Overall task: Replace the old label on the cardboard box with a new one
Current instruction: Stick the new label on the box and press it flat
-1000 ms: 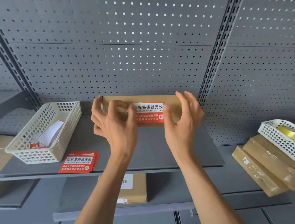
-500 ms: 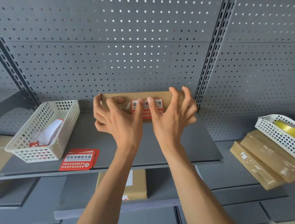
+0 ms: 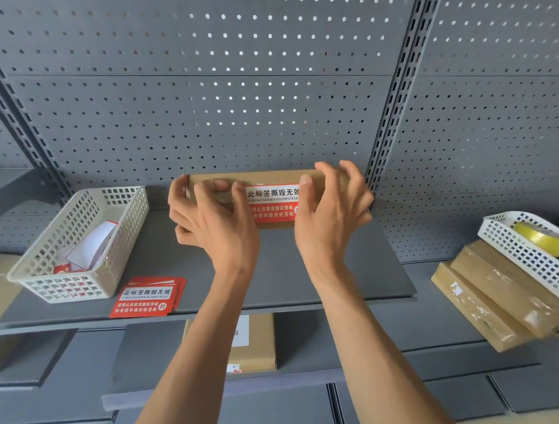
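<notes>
A flat brown cardboard box (image 3: 268, 175) lies at the back of the grey shelf, against the perforated wall. A red and white label (image 3: 273, 203) is stuck across its front. My left hand (image 3: 211, 217) curls over the box's left end, fingertips touching the label's left edge. My right hand (image 3: 331, 204) curls over the box's right end, its fingers covering the label's right edge. A small stack of the same red labels (image 3: 145, 298) lies near the shelf's front edge, to the left.
A white plastic basket (image 3: 81, 246) with paper scraps stands on the shelf at left. At right, another white basket (image 3: 542, 256) with a yellow tape roll (image 3: 540, 238) rests on taped boxes (image 3: 492, 298). Another cardboard box (image 3: 252, 346) sits on the lower shelf.
My hands came together over the label's middle, then spread apart again toward the box's ends. The box stays put.
</notes>
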The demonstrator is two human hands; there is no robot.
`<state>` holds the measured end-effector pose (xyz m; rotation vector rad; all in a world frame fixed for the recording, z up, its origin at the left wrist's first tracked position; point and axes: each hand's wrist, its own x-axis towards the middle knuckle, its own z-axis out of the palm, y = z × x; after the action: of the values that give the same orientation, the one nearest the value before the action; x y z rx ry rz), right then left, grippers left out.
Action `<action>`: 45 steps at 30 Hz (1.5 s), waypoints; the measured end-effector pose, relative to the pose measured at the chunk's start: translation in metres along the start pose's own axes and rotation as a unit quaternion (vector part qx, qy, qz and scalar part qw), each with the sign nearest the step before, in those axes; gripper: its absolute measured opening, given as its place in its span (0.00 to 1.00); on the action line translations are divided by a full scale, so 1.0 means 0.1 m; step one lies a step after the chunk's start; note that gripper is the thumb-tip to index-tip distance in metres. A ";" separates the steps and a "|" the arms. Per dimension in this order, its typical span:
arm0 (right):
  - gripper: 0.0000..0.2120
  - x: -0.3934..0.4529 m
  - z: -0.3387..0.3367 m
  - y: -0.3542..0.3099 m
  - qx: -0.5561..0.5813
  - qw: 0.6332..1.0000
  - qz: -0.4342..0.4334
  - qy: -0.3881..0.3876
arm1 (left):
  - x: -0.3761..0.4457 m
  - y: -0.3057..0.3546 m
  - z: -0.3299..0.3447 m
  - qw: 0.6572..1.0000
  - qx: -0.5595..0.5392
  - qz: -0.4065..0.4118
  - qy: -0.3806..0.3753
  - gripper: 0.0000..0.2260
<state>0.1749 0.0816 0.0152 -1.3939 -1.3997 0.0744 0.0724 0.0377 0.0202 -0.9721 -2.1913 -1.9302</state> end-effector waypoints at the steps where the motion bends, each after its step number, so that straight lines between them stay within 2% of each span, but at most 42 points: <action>1: 0.16 -0.01 0.00 -0.02 0.001 1.000 0.002 -0.002 | 0.00 0.01 0.00 1.000 -0.002 -0.003 0.002 0.09; 4: 0.25 -0.02 0.01 -0.07 -0.016 1.000 -0.002 -0.006 | -0.01 0.05 0.02 1.000 0.003 -0.005 0.000 0.15; 8: 0.21 0.01 0.01 -0.03 -0.017 1.000 -0.004 -0.009 | -0.01 0.04 0.04 1.000 0.005 -0.007 -0.003 0.18; 12: 0.14 0.06 -0.02 0.04 -0.013 1.000 -0.014 -0.020 | -0.01 0.02 0.01 1.000 -0.004 -0.007 -0.006 0.14; 16: 0.11 0.09 -0.05 0.09 -0.007 0.999 -0.025 -0.026 | 0.00 0.00 -0.03 1.000 -0.017 -0.005 -0.011 0.09; 19: 0.12 0.08 -0.05 0.09 0.000 0.999 -0.027 -0.027 | 0.01 -0.01 -0.06 0.999 -0.029 -0.003 -0.012 0.04; 21: 0.18 0.06 -0.06 0.08 0.005 0.999 -0.033 -0.037 | 0.01 -0.01 -0.08 0.999 -0.032 -0.004 -0.016 0.04; 23: 0.22 0.05 -0.08 0.10 0.008 0.997 -0.046 -0.053 | 0.01 -0.02 -0.10 0.999 -0.030 0.001 -0.028 0.06; 32: 0.27 0.11 -0.22 0.39 0.028 0.981 -0.150 -0.123 | 0.08 -0.22 -0.31 0.991 -0.041 0.073 -0.109 0.12; 38: 0.31 0.14 -0.32 0.53 0.028 0.965 -0.190 -0.180 | 0.08 -0.29 -0.39 0.985 -0.035 0.093 -0.141 0.19; 45: 0.27 0.09 -0.26 0.41 0.057 0.978 -0.147 -0.134 | 0.00 -0.19 -0.31 0.992 -0.038 0.060 -0.108 0.19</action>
<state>0.2228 0.0850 0.0024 -1.0994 -1.7847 0.1525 0.0521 0.0088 0.0101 -1.3522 -2.1197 -1.9476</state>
